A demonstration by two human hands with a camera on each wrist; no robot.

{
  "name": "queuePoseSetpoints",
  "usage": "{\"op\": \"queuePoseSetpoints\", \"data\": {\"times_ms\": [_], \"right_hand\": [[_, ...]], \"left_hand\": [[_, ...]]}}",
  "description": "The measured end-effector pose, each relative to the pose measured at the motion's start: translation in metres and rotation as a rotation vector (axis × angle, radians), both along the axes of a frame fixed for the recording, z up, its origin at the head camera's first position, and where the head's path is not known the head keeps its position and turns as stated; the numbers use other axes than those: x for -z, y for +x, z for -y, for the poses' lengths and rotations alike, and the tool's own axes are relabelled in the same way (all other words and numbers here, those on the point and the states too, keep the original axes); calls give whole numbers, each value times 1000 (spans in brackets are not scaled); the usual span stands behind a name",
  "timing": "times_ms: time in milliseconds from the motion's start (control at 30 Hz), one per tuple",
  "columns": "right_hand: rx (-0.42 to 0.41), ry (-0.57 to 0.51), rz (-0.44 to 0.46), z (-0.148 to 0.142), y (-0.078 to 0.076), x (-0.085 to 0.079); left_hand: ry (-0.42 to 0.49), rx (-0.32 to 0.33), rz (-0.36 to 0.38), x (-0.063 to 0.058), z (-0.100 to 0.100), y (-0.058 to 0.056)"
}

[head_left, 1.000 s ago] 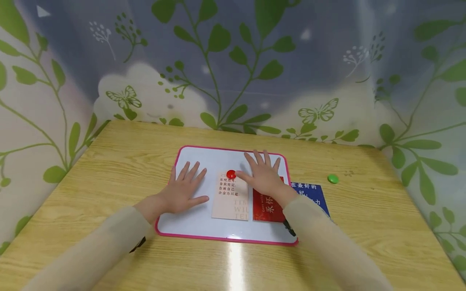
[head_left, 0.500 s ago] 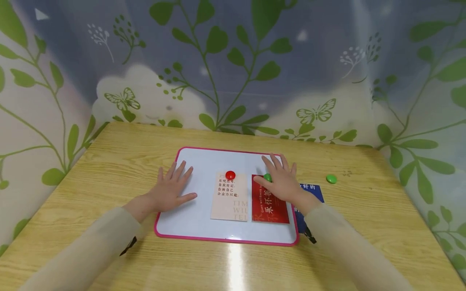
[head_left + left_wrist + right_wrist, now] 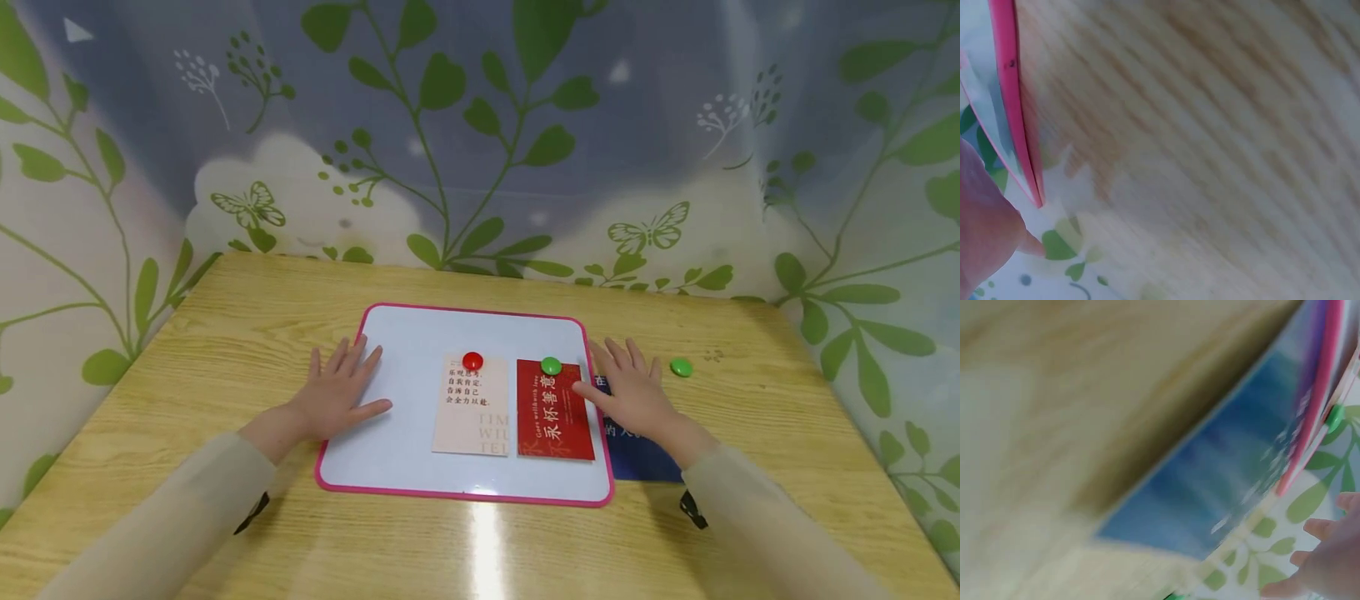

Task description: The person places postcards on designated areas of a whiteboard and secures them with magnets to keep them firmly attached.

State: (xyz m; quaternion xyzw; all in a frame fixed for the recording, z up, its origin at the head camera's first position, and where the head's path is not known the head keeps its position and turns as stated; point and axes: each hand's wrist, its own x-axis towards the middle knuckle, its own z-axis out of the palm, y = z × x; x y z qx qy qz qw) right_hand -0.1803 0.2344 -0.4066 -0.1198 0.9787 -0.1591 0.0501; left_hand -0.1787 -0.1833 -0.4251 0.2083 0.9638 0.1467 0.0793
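- Red paper card with glossy green disc, just by my right thumb
- my right hand spread, gripping nothing, over dark-blue paper card
- left hand spread, empty too, at pink-rimmed whiteboard's left edge

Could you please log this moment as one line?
left hand: spread, near whiteboard | right hand: spread, near blue card | red magnet: on pale card | green magnet: on red card | second green magnet: on table
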Motion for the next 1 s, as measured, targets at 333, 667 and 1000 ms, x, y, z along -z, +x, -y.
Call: {"op": "queuePoseSetpoints", "data": {"times_ms": [333,667,1000], "right_hand": [[25,56,23,-29,9,6],[-18,164,177,-47,3,-3],[107,166,293,-43,-1,-14]], "left_hand": [[-23,-7,-6,3,3,5],[-46,-8,12,11,10,8],[-21,-12,22,8,8,10]]}}
